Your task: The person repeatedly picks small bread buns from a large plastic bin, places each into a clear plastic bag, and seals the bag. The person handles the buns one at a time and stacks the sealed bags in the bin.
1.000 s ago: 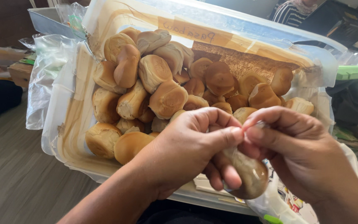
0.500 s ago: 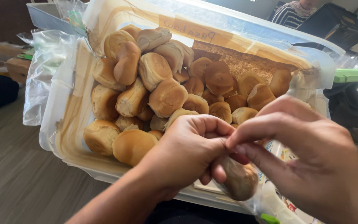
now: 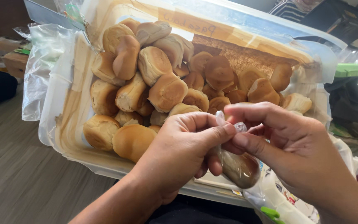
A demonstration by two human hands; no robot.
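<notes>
Both hands pinch the clear bag (image 3: 239,166) neck: left hand (image 3: 183,151), right hand (image 3: 286,143). Keep bun low, twist tight above it.

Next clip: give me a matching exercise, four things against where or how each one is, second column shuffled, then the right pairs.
1. bread rolls
2. bagged roll
3. clear tub
4. green clip

A. far right, beside the tub
B. piled in the tub
C. lined with plastic, on the grey floor
D. held between left hand and right hand, bag neck pinched

Pairs: 1-B, 2-D, 3-C, 4-A
</notes>
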